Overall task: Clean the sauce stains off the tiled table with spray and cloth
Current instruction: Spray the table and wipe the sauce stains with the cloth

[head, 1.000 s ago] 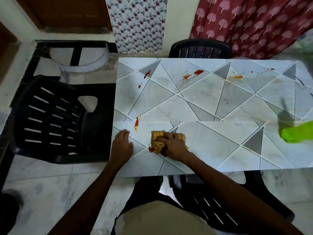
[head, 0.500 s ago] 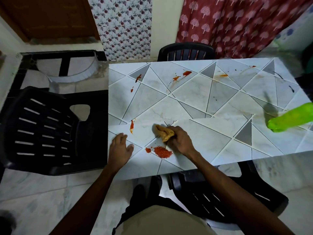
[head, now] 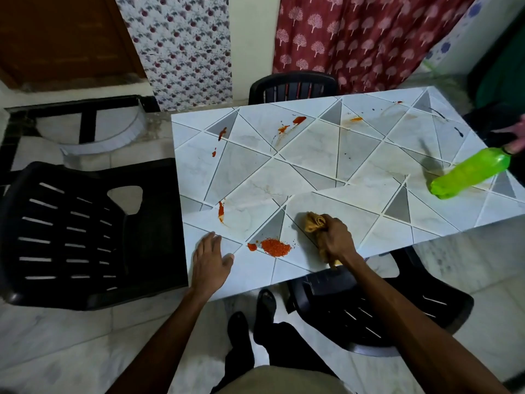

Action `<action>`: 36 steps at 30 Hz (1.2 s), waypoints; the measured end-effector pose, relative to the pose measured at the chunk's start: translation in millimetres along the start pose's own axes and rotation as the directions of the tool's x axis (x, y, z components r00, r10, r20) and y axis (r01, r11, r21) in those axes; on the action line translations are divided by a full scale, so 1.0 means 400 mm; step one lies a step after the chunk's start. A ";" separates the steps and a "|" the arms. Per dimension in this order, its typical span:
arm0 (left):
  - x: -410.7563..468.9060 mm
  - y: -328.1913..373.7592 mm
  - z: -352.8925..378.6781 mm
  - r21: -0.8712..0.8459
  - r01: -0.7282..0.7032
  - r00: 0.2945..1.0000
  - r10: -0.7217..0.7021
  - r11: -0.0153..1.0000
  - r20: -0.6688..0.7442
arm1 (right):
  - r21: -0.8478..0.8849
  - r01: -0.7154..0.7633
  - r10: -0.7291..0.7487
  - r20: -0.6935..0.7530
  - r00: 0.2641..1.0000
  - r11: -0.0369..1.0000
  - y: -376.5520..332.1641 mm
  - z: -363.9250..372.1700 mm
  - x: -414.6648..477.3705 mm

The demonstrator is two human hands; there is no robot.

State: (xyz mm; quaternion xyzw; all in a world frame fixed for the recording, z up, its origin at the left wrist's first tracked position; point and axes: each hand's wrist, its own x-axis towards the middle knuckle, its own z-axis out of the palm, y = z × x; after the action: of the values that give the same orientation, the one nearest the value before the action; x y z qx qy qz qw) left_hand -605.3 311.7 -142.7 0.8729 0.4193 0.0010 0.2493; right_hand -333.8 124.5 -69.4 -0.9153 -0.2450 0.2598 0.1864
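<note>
Since a second ago, my right hand has slid the cloth off to the right, so the big red spot it was covering shows again. The tiled table fills the middle of what I see, with a black chair just beside its left end. On the far right a green bottle leans over with its bottom on the table, and somebody else's hand is at its top. I think that is the spray. My left hand lies flat on the near edge with its fingers straight, holding nothing. My right hand's fingers are curled tight round the scrunched yellow cloth, which is pressed on the table a little right of the red spot. That spot looks rubbed and grainy but is not gone, so it needs more wipes. A thin red streak sits near the left edge, and small far stains are untouched, so most of the job is still left.
</note>
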 end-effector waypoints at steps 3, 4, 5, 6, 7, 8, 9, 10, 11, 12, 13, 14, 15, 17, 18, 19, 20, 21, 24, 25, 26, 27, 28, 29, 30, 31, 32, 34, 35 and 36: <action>-0.016 -0.007 -0.003 0.022 0.000 1.000 -0.001 1.000 0.027 | 0.050 -0.012 0.010 0.047 0.999 0.999 -0.023 0.059 0.000; -0.024 -0.007 -0.004 0.023 0.010 0.999 -0.011 1.000 0.038 | 0.056 -0.031 0.028 0.053 0.998 0.998 -0.035 0.079 0.003; -0.031 -0.009 -0.004 0.026 0.015 0.999 -0.016 1.000 0.043 | 0.050 -0.050 0.047 0.051 0.998 0.997 -0.048 0.096 0.007; -0.035 -0.010 -0.002 0.030 0.019 0.999 -0.020 0.999 0.044 | 0.047 -0.060 0.058 0.044 0.997 0.997 -0.059 0.111 0.014; -0.039 -0.012 -0.001 0.032 0.023 0.999 -0.024 0.999 0.045 | 0.053 -0.055 0.052 0.044 0.998 0.997 -0.071 0.121 0.019; -0.041 -0.009 0.002 0.035 0.030 0.999 -0.032 0.999 0.042 | 0.072 -0.039 0.036 0.051 0.998 0.997 -0.079 0.130 0.027; -0.044 -0.007 0.005 0.037 0.039 0.998 -0.040 0.999 0.037 | 0.089 -0.022 0.016 0.063 0.998 0.996 -0.089 0.136 0.029; -0.046 -0.002 0.007 0.035 0.051 0.998 -0.052 0.998 0.030 | 0.105 -0.003 -0.005 0.078 0.997 0.994 -0.098 0.143 0.029; -0.047 0.009 0.010 0.028 0.071 0.997 -0.072 0.997 0.021 | 0.114 0.020 -0.032 0.103 0.994 0.993 -0.108 0.143 0.028; -0.048 0.019 0.011 0.023 0.090 0.996 -0.090 0.996 0.012 | 0.128 0.044 -0.061 0.131 0.989 0.991 -0.114 0.144 0.026; -0.047 0.030 0.013 0.019 0.103 0.995 -0.103 0.994 -0.001 | 0.136 0.071 -0.093 0.161 0.983 0.988 -0.120 0.134 0.023; -0.046 0.038 0.015 0.018 0.107 0.994 -0.107 0.994 -0.015 | 0.143 0.101 -0.125 0.174 0.977 0.985 -0.121 0.122 0.019; -0.044 0.043 0.014 0.020 0.105 0.994 -0.105 0.994 -0.026 | 0.153 0.136 -0.161 0.168 0.973 0.979 -0.121 0.105 0.020; -0.038 0.048 0.017 0.021 0.107 0.994 -0.106 0.994 -0.038 | 0.152 0.208 -0.226 0.120 0.967 0.966 -0.112 0.060 0.027; -0.039 0.050 0.019 0.016 0.121 0.992 -0.120 0.993 -0.036 | 0.132 0.238 -0.252 0.098 0.963 0.962 -0.107 0.035 0.033; -0.038 0.052 0.017 0.011 0.131 0.991 -0.130 0.991 -0.032 | 0.099 0.263 -0.271 0.081 0.959 0.960 -0.104 0.005 0.042; -0.036 0.054 0.015 0.007 0.138 0.990 -0.138 0.990 -0.031 | 0.068 0.278 -0.283 0.064 0.957 0.958 -0.099 -0.023 0.057; -0.035 0.059 0.015 -0.003 0.152 0.988 -0.152 0.988 -0.035 | 0.042 0.295 -0.297 0.049 0.954 0.955 -0.095 -0.051 0.080; -0.029 0.074 0.015 -0.032 0.189 0.981 -0.190 0.982 -0.034 | -0.017 0.312 -0.312 0.016 0.950 0.950 -0.078 -0.107 0.166; -0.029 0.080 0.015 -0.033 0.205 0.978 -0.206 0.978 -0.029 | -0.050 0.318 -0.317 0.017 0.948 0.947 -0.078 -0.117 0.197; -0.028 0.085 0.017 -0.030 0.220 0.975 -0.220 0.975 -0.023 | -0.085 0.326 -0.326 0.017 0.945 0.942 -0.080 -0.122 0.230; -0.028 0.089 0.018 -0.032 0.229 0.973 -0.230 0.973 -0.013 | -0.121 0.333 -0.334 0.019 0.942 0.935 -0.086 -0.123 0.258; -0.028 0.090 0.021 -0.038 0.238 0.971 -0.239 0.970 -0.003 | -0.149 0.348 -0.348 0.027 0.937 0.925 -0.096 -0.119 0.287; -0.028 0.090 0.023 -0.040 0.246 0.969 -0.246 0.968 0.009 | -0.164 0.360 -0.359 0.040 0.933 0.918 -0.110 -0.112 0.308; -0.029 0.088 0.025 -0.034 0.254 0.967 -0.254 0.967 0.021 | -0.168 0.374 -0.370 0.057 0.927 0.912 -0.124 -0.100 0.329; -0.030 0.085 0.027 -0.023 0.266 0.964 -0.265 0.964 0.032 | -0.169 0.390 -0.381 0.086 0.921 0.905 -0.142 -0.085 0.344; -0.031 0.083 0.028 -0.014 0.271 0.962 -0.270 0.962 0.041 | -0.170 0.407 -0.390 0.127 0.912 0.897 -0.155 -0.065 0.357; -0.036 0.079 0.029 -0.010 0.274 0.961 -0.274 0.962 0.050 | -0.171 0.443 -0.405 0.215 0.889 0.880 -0.178 -0.020 0.368; -0.039 0.079 0.029 -0.015 0.273 0.961 -0.272 0.962 0.051 | -0.177 0.462 -0.417 0.242 0.876 0.869 -0.185 0.001 0.363; -0.042 0.079 0.030 -0.027 0.276 0.960 -0.274 0.961 0.047 | -0.182 0.490 -0.438 0.261 0.860 0.853 -0.187 0.024 0.357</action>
State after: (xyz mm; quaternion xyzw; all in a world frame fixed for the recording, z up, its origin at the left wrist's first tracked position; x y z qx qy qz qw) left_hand -590.8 277.6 -135.8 0.8018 0.5311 -0.0453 0.2703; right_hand -259.2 265.0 -96.8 -0.8115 -0.5077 0.2702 0.1038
